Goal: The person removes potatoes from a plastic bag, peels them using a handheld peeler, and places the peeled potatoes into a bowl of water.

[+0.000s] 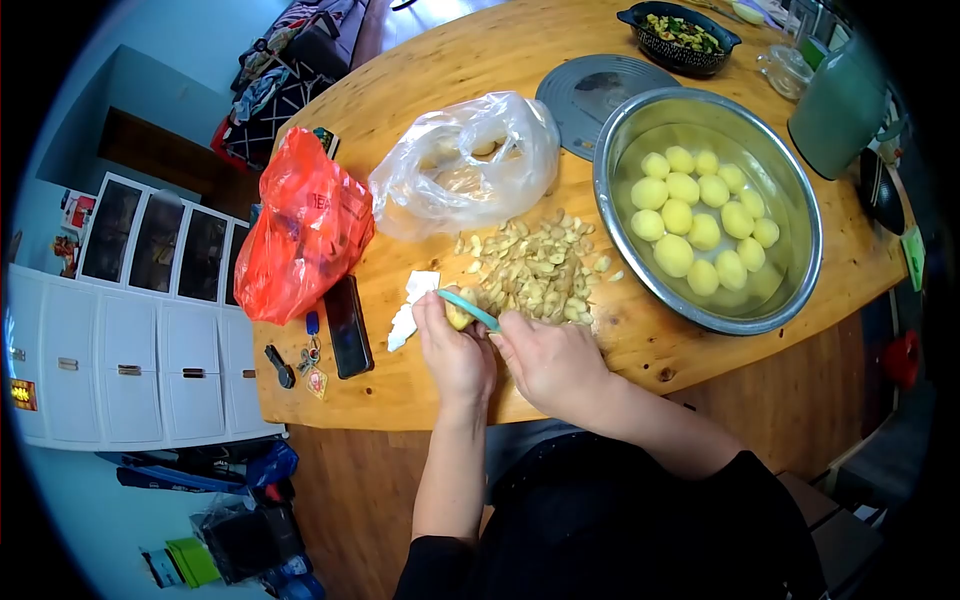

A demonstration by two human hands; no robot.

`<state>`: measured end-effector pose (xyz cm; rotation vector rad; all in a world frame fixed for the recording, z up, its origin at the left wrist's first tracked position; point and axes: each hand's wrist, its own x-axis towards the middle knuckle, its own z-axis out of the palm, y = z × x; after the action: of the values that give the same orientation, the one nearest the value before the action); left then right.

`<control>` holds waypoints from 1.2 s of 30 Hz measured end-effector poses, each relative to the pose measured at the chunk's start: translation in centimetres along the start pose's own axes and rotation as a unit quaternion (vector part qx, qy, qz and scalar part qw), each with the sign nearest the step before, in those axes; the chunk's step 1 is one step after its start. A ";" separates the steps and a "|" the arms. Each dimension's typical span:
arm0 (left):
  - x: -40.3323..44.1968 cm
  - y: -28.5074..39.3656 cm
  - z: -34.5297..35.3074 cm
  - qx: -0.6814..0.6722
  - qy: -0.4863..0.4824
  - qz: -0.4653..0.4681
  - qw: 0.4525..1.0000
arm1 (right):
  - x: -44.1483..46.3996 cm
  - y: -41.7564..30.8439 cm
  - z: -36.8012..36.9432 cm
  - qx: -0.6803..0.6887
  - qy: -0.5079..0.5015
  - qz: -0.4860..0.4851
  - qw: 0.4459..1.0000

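We're pinching peeler (472, 311) in R hand (550, 362), part-peeled potato (458, 318) in L hand (460, 355), by peel pile (535, 270); peeled potatoes (682, 187) soaking right of pile, bag (415, 190) beyond apparently holding more.

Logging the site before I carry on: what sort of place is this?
Probably a home dining area: a wooden table with peeled potatoes in a metal bowl, a dish of food, and white cabinets beyond.

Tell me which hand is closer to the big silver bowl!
The right hand is closer. It holds the green peeler beside the heap of peelings, to the lower left of the bowl in the picture. The left hand, holding a potato, is farther left.
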<state>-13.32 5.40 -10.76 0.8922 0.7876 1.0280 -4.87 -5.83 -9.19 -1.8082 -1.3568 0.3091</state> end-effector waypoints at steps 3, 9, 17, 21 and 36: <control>-0.2 0.1 -0.1 0.025 -0.011 0.047 0.999 | 0.3 0.2 -0.1 -0.037 -0.041 0.037 0.998; 0.0 1.6 0.2 -0.067 -0.008 -0.028 0.997 | 0.7 1.1 -0.9 0.026 -0.002 0.036 0.999; 0.2 0.4 0.9 -0.039 0.060 -0.056 0.996 | 0.0 -0.3 0.6 -0.010 -0.006 0.019 1.000; 0.2 0.2 0.3 -0.024 0.046 -0.030 0.998 | 0.3 0.3 0.7 -0.039 -0.015 0.010 0.999; 1.4 3.6 -3.5 -0.220 -0.066 -0.203 0.952 | 2.1 2.1 -2.7 -0.107 0.049 0.007 0.993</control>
<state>-17.30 8.49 -9.21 0.3871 0.5645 0.7267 -0.91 -5.37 -8.49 -1.9812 -1.3495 0.0822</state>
